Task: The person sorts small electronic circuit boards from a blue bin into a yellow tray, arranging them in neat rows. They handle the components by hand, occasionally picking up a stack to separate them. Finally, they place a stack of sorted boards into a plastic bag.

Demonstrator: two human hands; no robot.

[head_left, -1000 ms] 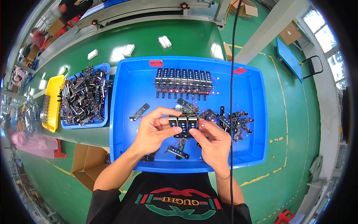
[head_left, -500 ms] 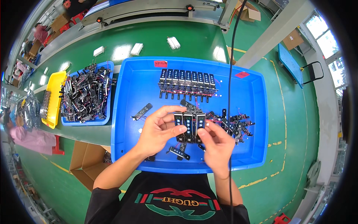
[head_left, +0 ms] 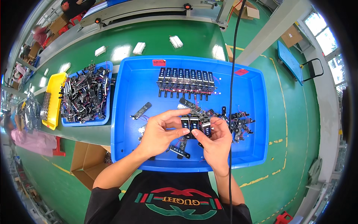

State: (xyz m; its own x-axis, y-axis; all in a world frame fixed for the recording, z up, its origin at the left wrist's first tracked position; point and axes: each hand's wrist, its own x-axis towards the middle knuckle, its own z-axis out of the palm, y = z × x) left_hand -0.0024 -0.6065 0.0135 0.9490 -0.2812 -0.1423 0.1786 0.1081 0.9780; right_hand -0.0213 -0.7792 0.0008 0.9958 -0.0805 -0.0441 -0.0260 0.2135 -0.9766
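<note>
Between my two hands, over the large blue tray (head_left: 126,97), are three black electronic modules (head_left: 194,124), side by side, each with a column of pale round spots. My left hand (head_left: 162,130) grips them from the left, thumb on the front and fingers behind. From the other side my right hand (head_left: 214,143) pinches the rightmost one, which leans at an angle to the others. Behind them stands a neat row of several like modules (head_left: 186,76) with red wires. Loose modules (head_left: 241,125) lie in a tangle right of my hands, and a single module (head_left: 141,110) lies left.
A smaller blue bin (head_left: 108,115) heaped with wired modules stands left, beside a yellow tray (head_left: 56,86). White blocks (head_left: 139,48) lie on the green bench. A black cable (head_left: 232,74) hangs down in front of the tray's right part. An open cardboard box (head_left: 84,158) sits below left.
The modules in my hands have shifted slightly right and tipped, and the rightmost now slants away from the other two. My right hand has turned with it.
</note>
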